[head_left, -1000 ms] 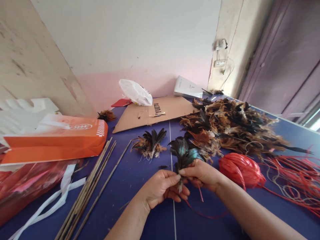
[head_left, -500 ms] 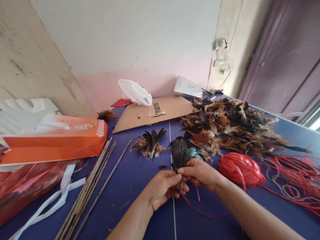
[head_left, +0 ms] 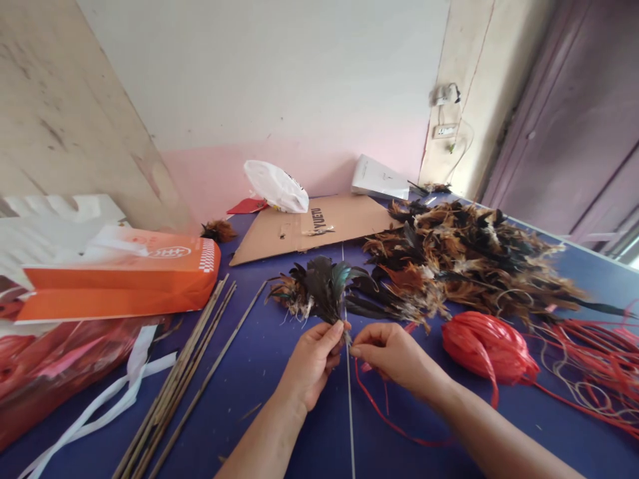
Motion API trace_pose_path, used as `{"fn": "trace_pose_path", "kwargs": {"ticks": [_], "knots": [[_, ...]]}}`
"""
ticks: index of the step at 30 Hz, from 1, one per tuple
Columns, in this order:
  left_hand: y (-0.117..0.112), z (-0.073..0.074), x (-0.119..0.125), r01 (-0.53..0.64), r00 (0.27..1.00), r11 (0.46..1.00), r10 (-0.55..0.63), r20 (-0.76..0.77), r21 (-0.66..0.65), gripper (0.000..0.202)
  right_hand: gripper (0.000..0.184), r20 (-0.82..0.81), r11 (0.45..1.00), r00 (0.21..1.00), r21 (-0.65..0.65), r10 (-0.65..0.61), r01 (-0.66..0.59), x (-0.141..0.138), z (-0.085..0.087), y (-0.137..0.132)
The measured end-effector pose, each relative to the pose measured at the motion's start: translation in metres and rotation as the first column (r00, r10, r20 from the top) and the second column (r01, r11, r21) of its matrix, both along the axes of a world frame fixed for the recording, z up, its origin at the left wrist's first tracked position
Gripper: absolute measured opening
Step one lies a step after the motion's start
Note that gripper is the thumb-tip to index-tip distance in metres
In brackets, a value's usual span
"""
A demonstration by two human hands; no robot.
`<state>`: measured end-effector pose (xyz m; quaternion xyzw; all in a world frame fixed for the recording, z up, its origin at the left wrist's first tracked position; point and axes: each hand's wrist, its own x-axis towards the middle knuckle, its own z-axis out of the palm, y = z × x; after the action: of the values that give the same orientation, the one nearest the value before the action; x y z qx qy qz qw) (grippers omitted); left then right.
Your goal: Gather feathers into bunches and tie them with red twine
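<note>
My left hand [head_left: 317, 359] is closed around the quill ends of a bunch of dark feathers [head_left: 325, 289], which fans upward with a green-blue sheen. Close to its right, my right hand [head_left: 389, 352] pinches a red plastic string [head_left: 377, 409] that loops down over the table under my forearm. Behind the held bunch lies a small cluster of brown and black feathers [head_left: 291, 293], partly covered by it. A red ball of plastic string [head_left: 489, 346] rests to the right of my right hand.
A big feather heap [head_left: 469, 253] spreads at the back right of the blue table [head_left: 239, 412]. Thin sticks [head_left: 184, 366] lie left, beside an orange paper bag [head_left: 124, 293]. Flat cardboard [head_left: 274, 236] lies behind, and tangled red string [head_left: 594, 352] at the far right.
The hands have drawn apart. My left hand has raised the feather bunch slightly and moved it left, and its feathers now fan upward. My right hand has come off the bunch.
</note>
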<state>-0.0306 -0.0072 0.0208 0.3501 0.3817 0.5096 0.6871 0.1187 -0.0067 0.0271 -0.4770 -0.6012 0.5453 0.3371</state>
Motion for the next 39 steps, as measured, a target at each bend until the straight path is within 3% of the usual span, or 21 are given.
{"fn": "trace_pose_path", "kwargs": {"ticks": [10,18,24,35,39], "knots": [[-0.0019,-0.0008,0.0031,0.069,0.996,0.998,-0.069,-0.051,0.008,0.021,0.019,0.09,0.995,0.996,0.097,-0.023,0.014,0.0,-0.0057,0.0021],[-0.0012,0.0028,0.0015,0.044,0.995,0.998,-0.041,-0.092,0.038,0.023,0.024,0.057,0.998,0.998,0.057,-0.006,0.003,0.0027,-0.0044,0.0041],[-0.0028,0.0044,0.0023,0.065,0.996,0.998,-0.063,-0.063,0.022,0.024,0.015,0.091,0.988,0.996,0.153,0.013,-0.027,0.0024,-0.0043,0.003],[-0.003,0.0048,-0.0021,0.172,0.974,0.982,-0.157,-0.16,0.079,0.024,0.022,0.047,0.994,0.994,0.044,0.1,-0.102,0.0067,-0.0029,0.0039],[-0.0043,0.0048,-0.0012,0.193,0.952,0.971,-0.15,-0.266,0.142,0.027,0.023,0.025,0.996,0.996,0.03,0.087,-0.088,0.0067,-0.0045,0.0038]]}}
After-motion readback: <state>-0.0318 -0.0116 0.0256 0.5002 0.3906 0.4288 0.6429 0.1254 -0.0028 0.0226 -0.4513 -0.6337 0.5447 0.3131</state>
